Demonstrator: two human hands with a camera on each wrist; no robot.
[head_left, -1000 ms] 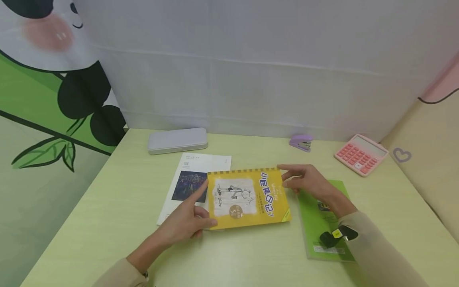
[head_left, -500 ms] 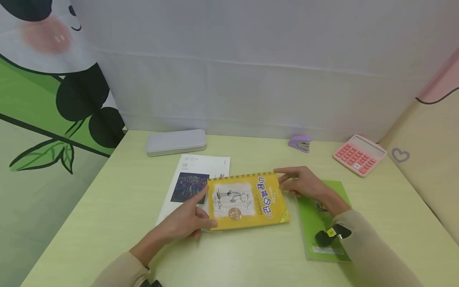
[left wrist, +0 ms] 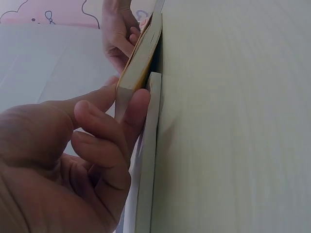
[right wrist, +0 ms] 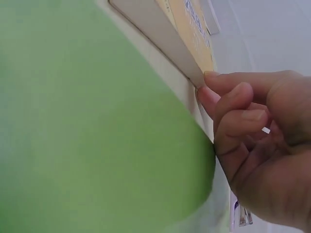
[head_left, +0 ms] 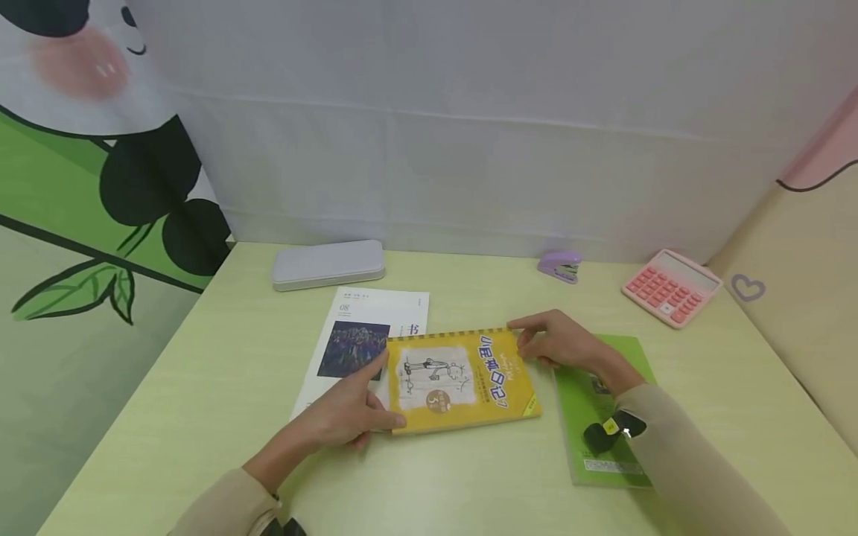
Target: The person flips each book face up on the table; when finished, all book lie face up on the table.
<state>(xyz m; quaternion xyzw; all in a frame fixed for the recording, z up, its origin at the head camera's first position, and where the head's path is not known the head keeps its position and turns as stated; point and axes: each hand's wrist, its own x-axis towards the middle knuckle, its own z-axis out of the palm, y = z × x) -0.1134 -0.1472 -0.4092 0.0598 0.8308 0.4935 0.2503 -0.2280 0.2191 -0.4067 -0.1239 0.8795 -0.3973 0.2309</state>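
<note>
A yellow paperback book [head_left: 462, 380] with a cartoon figure on its cover lies sideways between my hands, overlapping the right part of a white book [head_left: 355, 309]. My left hand [head_left: 342, 413] pinches its left end, thumb near the front corner. At the far right corner my right hand [head_left: 563, 342] pinches it between thumb and finger, as the right wrist view shows. In the left wrist view the yellow book [left wrist: 141, 60] sits tilted above the white book's edge [left wrist: 151, 126]. A green book [head_left: 603, 417] lies under my right forearm, partly hidden by it.
Along the back of the table [head_left: 167, 417] lie a grey pencil case [head_left: 328, 266], a purple stapler [head_left: 560, 266] and a pink calculator [head_left: 672, 288]. A pale cloth wall [head_left: 469, 149] closes off the far side.
Both hands still hold the yellow book. Its far edge has come down and toward me, uncovering more of the white book's cover. My right hand has shifted slightly left.
</note>
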